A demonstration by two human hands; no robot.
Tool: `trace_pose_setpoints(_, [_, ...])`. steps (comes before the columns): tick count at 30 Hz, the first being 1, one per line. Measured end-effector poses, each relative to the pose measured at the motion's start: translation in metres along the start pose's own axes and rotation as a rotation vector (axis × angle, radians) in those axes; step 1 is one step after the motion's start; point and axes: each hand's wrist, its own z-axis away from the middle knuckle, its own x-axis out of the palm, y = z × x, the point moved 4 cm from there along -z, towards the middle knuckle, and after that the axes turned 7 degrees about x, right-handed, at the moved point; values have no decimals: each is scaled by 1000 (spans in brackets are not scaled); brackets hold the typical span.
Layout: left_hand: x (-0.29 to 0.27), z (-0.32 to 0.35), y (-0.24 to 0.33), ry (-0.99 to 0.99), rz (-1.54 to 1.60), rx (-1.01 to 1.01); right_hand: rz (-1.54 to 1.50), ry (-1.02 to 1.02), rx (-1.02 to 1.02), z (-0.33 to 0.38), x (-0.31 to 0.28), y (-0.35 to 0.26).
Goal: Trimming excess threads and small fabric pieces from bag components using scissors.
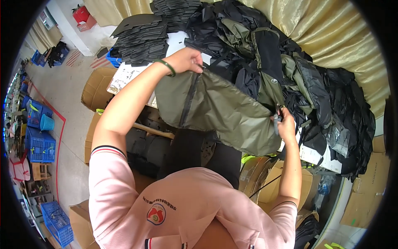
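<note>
An olive green fabric panel point(226, 108) with a black strip sewn across it hangs stretched between my hands, above my lap. My left hand point(186, 61) pinches its upper left edge beside the top of the strip. At the panel's right end, my right hand point(286, 124) is closed around what look like small thread snips point(277, 123), grey at the handle with dark tips pointing up. The fingers there are against the fabric edge; whether they also grip it I cannot tell. A green and black bag point(269, 62) lies just beyond the panel.
Beyond my hands, a white table point(176, 43) bears stacked black sheets point(139, 41) at left and a large heap of black bags point(346, 108) at right. Open cardboard boxes point(97, 89) stand on both sides of me. Blue crates point(40, 143) line the floor at far left.
</note>
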Motion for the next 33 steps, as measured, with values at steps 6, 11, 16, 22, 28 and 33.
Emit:
trace_pose_setpoints(6, [5, -30, -1, 172, -785, -19, -94, 53, -101, -14, -1, -8])
trace_pose_setpoints(11, [101, -30, 12, 22, -542, 242, -72, -34, -17, -3, 33, 5])
trace_pose_setpoints(16, [166, -40, 22, 64, -443, 410, -84, -80, 35, 16, 36, 3])
trace_pose_setpoints(22, [188, -54, 13, -211, -57, 258, -142, -115, 1, 31, 31, 10])
trace_pose_setpoints(28, [192, -43, 4, -401, 301, 144, 255, -175, -200, 40, 1, -30])
trace_pose_setpoints(33, [192, -39, 7, -455, 363, 89, 348, -111, -374, 36, -2, -39])
